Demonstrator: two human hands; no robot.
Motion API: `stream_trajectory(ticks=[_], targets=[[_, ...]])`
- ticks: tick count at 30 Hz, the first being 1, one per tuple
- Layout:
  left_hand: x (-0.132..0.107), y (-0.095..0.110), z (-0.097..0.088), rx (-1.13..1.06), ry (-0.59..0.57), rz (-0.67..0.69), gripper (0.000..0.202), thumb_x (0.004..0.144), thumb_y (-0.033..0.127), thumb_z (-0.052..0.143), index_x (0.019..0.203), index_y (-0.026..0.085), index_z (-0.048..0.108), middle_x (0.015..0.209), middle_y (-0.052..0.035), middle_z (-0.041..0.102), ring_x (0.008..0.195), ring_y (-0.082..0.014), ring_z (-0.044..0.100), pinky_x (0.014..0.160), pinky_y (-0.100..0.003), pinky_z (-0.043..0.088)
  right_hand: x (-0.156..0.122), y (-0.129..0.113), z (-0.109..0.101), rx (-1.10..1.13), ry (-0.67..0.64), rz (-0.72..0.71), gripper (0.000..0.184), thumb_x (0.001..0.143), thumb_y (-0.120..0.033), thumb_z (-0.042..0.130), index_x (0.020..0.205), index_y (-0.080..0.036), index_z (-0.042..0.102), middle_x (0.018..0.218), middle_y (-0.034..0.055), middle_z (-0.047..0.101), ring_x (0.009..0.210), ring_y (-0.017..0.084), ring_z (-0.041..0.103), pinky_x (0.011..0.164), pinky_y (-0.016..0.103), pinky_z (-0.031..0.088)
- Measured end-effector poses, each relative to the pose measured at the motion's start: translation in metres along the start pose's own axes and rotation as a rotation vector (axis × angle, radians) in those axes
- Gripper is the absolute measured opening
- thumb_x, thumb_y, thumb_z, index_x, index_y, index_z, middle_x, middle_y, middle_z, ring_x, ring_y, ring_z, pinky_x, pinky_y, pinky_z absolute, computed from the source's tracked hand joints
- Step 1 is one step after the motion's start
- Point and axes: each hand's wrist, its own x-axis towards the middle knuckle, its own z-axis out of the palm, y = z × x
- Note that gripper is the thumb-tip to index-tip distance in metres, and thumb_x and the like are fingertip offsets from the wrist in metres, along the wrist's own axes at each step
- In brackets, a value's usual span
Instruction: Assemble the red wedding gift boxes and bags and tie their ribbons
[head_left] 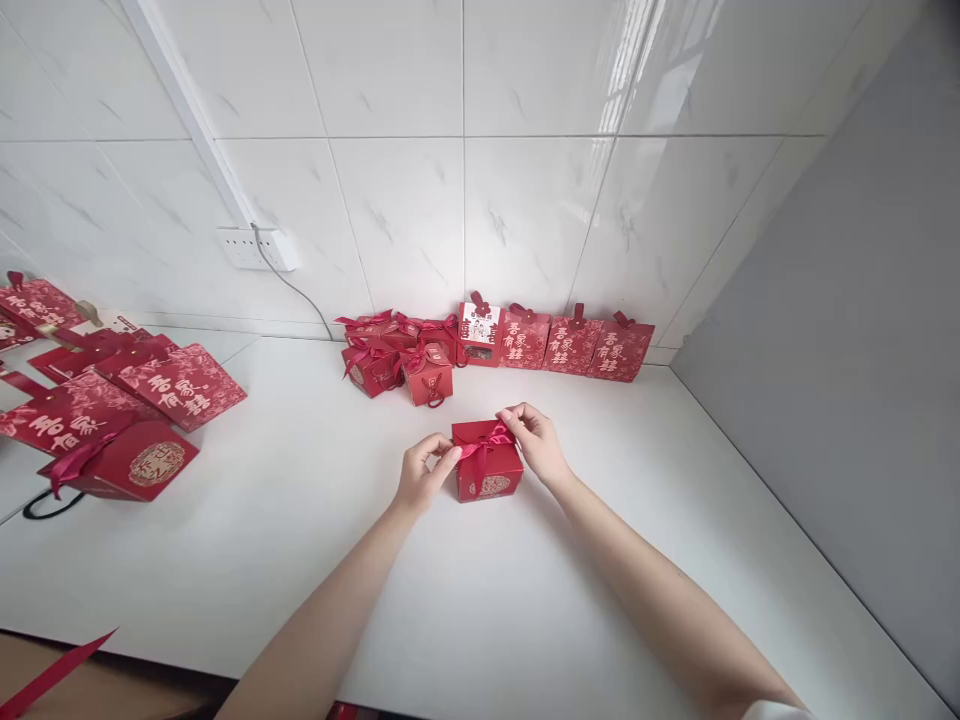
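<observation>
A red gift box [469,486] with a gold round emblem on its front stands upright on the white table. Across its top runs a shiny red ribbon [484,446], knotted in a bow at the middle. At the box's left side, my left hand [426,472] pinches one side of the bow between thumb and fingers. My right hand [534,440] grips the other side at the box's top right corner, its fingertips pressed together. The two hands are apart, with the bow between them.
Behind stand several ribboned red boxes [427,375] and a row of red printed bags [574,345] against the tiled wall. More red boxes and bags [157,460] crowd the left side. A power strip [256,248] with a cable sits on the wall. A grey panel [840,350] borders the right.
</observation>
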Motion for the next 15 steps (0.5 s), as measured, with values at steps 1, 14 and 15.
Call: stream_trajectory(ticks=[1,14,15], targets=[[0.0,0.0,0.001,-0.012,-0.01,-0.016,0.035,0.085,0.044,0.063,0.068,0.016,0.052,0.068,0.0005,0.048,0.071,-0.0121,0.045,0.067,-0.023,0.039,-0.001,0.001,0.001,0.001,0.011,-0.001,0.038,0.087,-0.054,0.064,0.074,-0.019,0.055,0.083,0.0026,0.064,0.07,0.015,0.056,0.065,0.028,0.045],[0.005,-0.011,0.003,-0.183,-0.123,-0.149,0.037,0.09,0.048,0.055,0.074,0.017,0.044,0.068,0.0037,0.042,0.063,-0.0087,0.037,0.061,-0.022,0.032,-0.015,0.022,0.015,-0.089,0.258,-0.099,0.035,0.092,-0.045,0.057,0.07,-0.02,0.045,0.087,0.0039,0.06,0.083,0.018,0.055,0.077,0.032,0.043],[0.005,-0.011,0.002,-0.183,-0.116,-0.151,0.037,0.09,0.048,0.055,0.073,0.017,0.043,0.067,0.0039,0.041,0.062,-0.0085,0.036,0.061,-0.022,0.031,-0.016,0.024,0.016,-0.096,0.272,-0.108,0.034,0.093,-0.044,0.056,0.07,-0.021,0.046,0.088,0.0042,0.06,0.084,0.019,0.055,0.078,0.032,0.043]])
